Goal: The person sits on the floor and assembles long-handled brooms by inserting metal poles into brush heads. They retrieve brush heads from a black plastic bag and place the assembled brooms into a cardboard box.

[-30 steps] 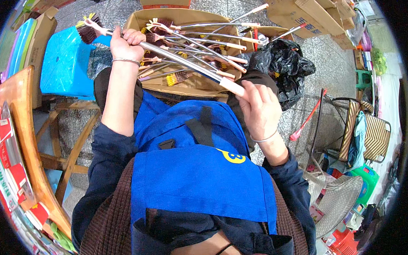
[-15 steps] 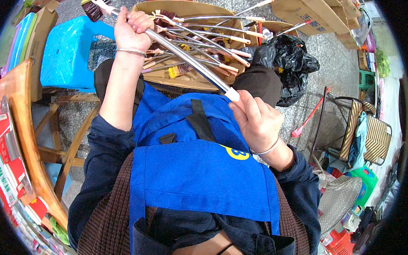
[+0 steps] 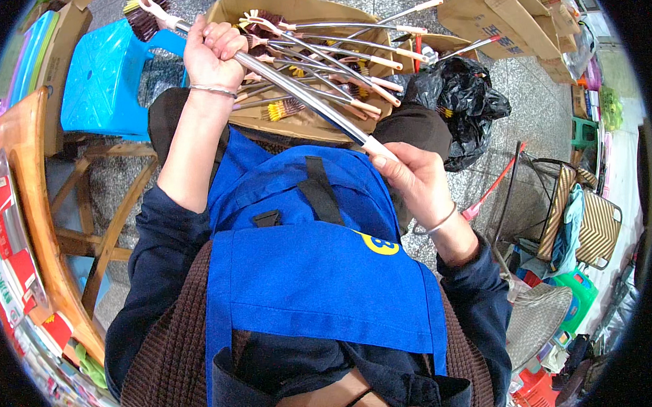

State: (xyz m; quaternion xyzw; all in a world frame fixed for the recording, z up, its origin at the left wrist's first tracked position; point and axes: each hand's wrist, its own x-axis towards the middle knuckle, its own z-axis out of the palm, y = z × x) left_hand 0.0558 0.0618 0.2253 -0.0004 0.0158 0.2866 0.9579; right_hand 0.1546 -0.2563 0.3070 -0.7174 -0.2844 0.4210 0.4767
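Observation:
A long-handled scrub brush slants across in front of me, its shiny metal pole (image 3: 299, 90) running from far left to near right. At its far end is a dark bristled head (image 3: 142, 21) with a pale neck. My left hand (image 3: 216, 59) is wrapped round the pole close to that neck. My right hand (image 3: 416, 181) grips the pale end cap (image 3: 378, 149) at the near end, thumb laid along it. Beneath the pole, several similar brushes (image 3: 327, 58) lie crisscrossed in an open cardboard box (image 3: 301, 130). A blue apron (image 3: 307, 277) covers my lap.
To the left are a blue plastic stool (image 3: 97, 86) and a wooden table edge (image 3: 38, 194) with red and white packages. Right of the box lies a black plastic bag (image 3: 461, 99). More cartons (image 3: 493, 21) stand far right, with a folding chair (image 3: 592, 224) nearer.
My right hand has turned at the pole's near end, and more of the pale cap shows. My left hand stays closed round the pole.

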